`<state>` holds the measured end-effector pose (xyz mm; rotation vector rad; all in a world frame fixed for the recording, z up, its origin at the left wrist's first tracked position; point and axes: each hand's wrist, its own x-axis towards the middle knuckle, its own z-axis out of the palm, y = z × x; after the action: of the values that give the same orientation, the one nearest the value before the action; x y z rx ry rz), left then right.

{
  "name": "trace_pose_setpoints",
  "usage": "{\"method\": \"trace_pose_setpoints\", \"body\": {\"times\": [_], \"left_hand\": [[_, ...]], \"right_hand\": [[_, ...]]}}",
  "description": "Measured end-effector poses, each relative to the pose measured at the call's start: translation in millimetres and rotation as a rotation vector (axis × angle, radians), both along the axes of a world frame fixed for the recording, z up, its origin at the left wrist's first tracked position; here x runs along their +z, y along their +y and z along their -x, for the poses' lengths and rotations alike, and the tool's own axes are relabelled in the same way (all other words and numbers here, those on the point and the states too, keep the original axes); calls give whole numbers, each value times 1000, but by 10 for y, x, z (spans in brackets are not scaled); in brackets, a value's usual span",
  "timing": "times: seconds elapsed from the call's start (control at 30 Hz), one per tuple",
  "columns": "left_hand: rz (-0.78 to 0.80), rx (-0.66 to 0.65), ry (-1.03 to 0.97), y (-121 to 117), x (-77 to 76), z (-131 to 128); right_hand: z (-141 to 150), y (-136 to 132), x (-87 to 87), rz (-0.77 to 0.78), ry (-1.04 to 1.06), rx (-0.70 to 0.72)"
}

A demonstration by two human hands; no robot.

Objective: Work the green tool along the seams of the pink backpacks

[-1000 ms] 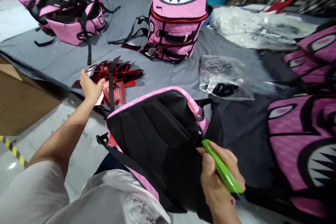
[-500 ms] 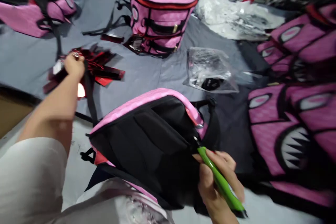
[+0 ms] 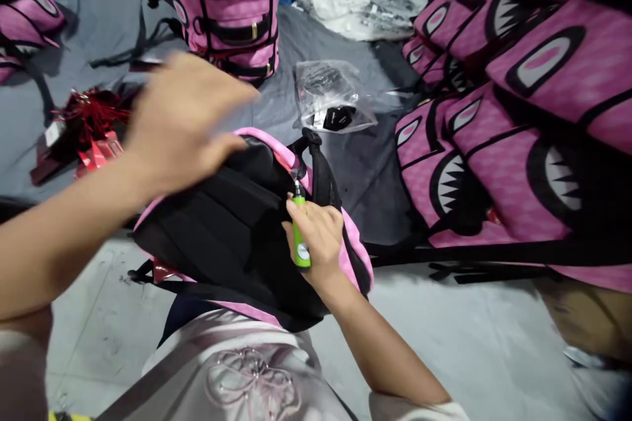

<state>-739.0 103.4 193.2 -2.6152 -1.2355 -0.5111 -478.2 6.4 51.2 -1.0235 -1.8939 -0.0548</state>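
Fingers (image 3: 323, 214) of the right hand (image 3: 323, 243) close around a green tool (image 3: 298, 233), held over the right part of a black-and-pink backpack (image 3: 217, 217). The tool's long axis runs near to far, its metal tip at the far end, by the backpack's pink trim; whether tip and trim touch, I cannot tell. Near its other end sits a round white label (image 3: 303, 251), its print too small to read. The backpack lies at the near edge of the grey-covered table (image 3: 113, 0), black panel up, stretching mostly left to right. Blurred above its far left part, the left hand (image 3: 185, 118) holds thumb and fingers wide apart, pointing right. To the left lie red tags (image 3: 101, 152), one with an illegible white sticker (image 3: 54, 132). Farther off, a clear plastic bag (image 3: 323, 75) contains a black card (image 3: 340, 118) with unreadable white marks. Pink backpacks (image 3: 474, 158) with printed eyes and teeth fill the right.
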Motion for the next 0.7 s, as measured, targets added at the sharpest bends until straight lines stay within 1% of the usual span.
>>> {"method": "trace_pose_setpoints", "body": {"times": [0.03,0.07,0.1,0.17,0.23,0.33,0.43,0.53,0.63,0.7], "left_hand": [[67,-92,127,-12,-12,-284],[109,-122,196,-8,-52,-514],[160,-137,271,7,-110,-686],[251,-101,374,53,-246,-885],[304,-43,449,98,-365,-964],[301,-2,502,124,-472,-1015],[262,-16,509,75,-507,-1040],[212,-46,511,-23,-517,-1030],[205,-27,575,-96,-548,-1030],[213,-4,611,-106,-590,-1052]], "right_hand": [[49,15,1,-2,1,-26],[86,20,1,-1,17,-42],[108,12,0,8,48,-38],[113,-41,-5,42,117,22],[78,-126,-27,92,140,99],[-5,-236,-102,124,95,168],[-73,-252,-194,129,100,180],[-100,-205,-247,132,188,182],[-101,-157,-262,135,272,193],[-98,-133,-277,144,292,188]]}}
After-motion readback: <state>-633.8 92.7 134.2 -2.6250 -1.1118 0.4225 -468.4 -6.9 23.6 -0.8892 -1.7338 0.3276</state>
